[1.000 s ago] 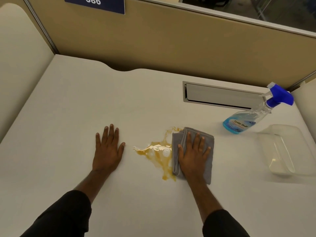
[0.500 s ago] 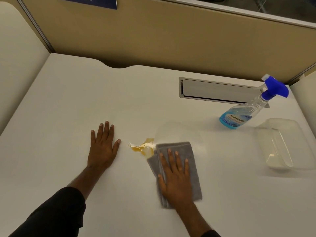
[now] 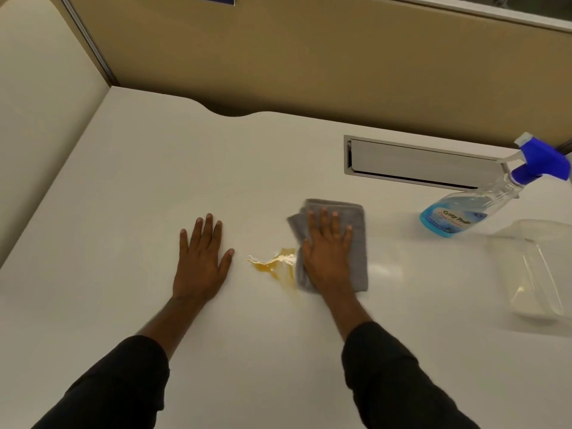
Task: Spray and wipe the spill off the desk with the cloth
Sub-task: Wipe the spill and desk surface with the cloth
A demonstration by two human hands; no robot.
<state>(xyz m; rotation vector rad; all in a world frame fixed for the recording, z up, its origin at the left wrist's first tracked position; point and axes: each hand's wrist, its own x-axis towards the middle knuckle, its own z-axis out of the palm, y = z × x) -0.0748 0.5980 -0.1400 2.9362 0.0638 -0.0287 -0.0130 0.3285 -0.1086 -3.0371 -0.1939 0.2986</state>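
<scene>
A small amber spill (image 3: 274, 265) lies on the white desk (image 3: 154, 187), between my two hands. My right hand (image 3: 328, 255) presses flat on a folded grey cloth (image 3: 356, 224), whose left edge touches the spill. My left hand (image 3: 202, 258) rests flat on the desk left of the spill, fingers spread, holding nothing. A clear spray bottle (image 3: 464, 209) of blue liquid with a blue trigger head stands at the right, apart from both hands.
A clear plastic container (image 3: 538, 274) sits at the right edge, near the bottle. A recessed cable hatch (image 3: 411, 162) is set into the desk behind the cloth. Tan partition walls (image 3: 309, 57) close off the back and left.
My right hand has pushed the cloth away from me, back over the spill area. The spill is far smaller than one second ago. My left hand stays in place.
</scene>
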